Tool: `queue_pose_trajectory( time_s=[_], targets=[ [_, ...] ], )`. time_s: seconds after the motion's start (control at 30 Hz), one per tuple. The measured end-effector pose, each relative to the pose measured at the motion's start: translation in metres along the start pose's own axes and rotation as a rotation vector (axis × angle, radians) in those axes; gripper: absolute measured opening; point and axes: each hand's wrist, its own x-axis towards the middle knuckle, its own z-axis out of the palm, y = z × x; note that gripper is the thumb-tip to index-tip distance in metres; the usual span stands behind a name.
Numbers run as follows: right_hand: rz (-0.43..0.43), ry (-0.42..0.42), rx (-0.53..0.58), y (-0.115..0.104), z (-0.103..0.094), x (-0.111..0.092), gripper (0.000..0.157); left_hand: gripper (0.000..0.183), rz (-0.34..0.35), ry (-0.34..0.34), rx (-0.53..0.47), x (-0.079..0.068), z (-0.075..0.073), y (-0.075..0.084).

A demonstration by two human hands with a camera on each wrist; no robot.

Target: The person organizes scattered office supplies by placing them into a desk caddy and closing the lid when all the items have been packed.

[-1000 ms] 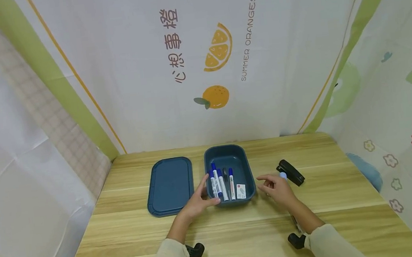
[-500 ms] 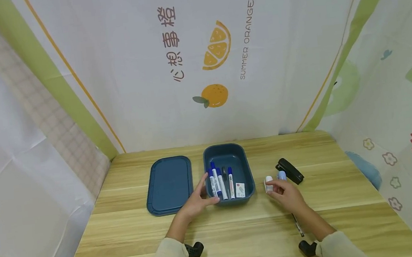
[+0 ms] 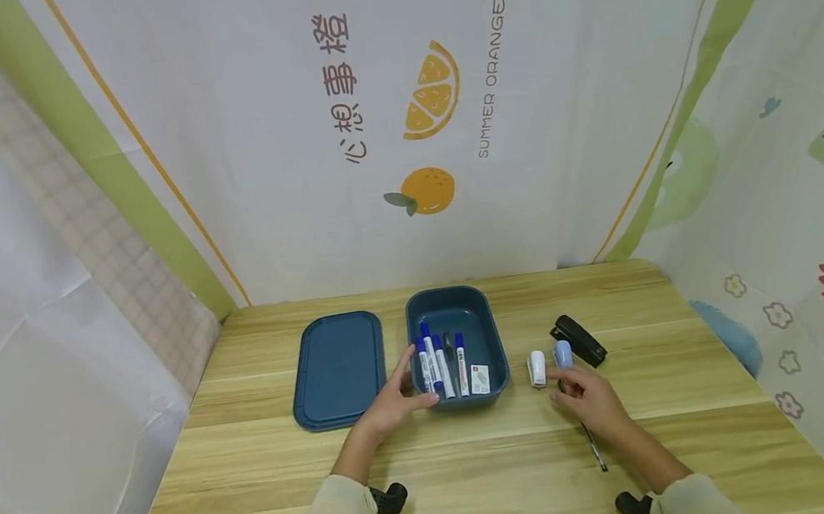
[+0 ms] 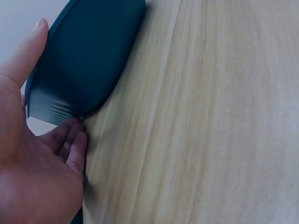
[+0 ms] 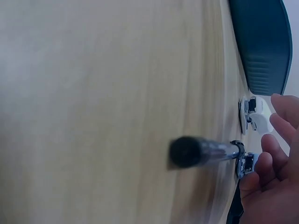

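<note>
My left hand (image 3: 390,410) rests against the near left corner of a dark blue box (image 3: 497,332), its thumb at the near rim and fingers along the side wall. In the left wrist view, that hand's thumb and fingers touch the box wall (image 4: 88,56). My right hand (image 3: 591,402) hovers with loosely bent fingers over a clear pen (image 3: 595,449) with a black end, holding nothing. Its fingertips are close to a white mini stapler (image 3: 537,369) and a light blue mini stapler (image 3: 562,354). The right wrist view shows the pen (image 5: 212,151) below the fingers.
In the box lie several blue-capped markers (image 3: 445,371), a dark pen (image 3: 449,349) and a small white packet (image 3: 480,379). A matching lid (image 3: 339,371) lies to the left. Behind the mini staplers is a black stapler (image 3: 579,341). A printed curtain hangs behind the table (image 3: 481,484).
My right hand has moved right and toward me, from beside the box past the white mini stapler, which is now uncovered. The left hand has kept its place at the box.
</note>
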Motion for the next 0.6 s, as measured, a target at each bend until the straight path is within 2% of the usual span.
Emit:
queue_pose_trajectory(
  time_s=[0.37,0.6],
  targets=[
    [-0.008,-0.02,-0.06,0.003,-0.006,-0.01,0.027,0.098,0.007,-0.005,0.001,-0.001,0.002,0.002],
    [0.067,-0.074,-0.083,0.007,-0.009,-0.015,0.029,0.098,0.006,-0.001,-0.008,-0.003,0.001,0.002]
  ],
)
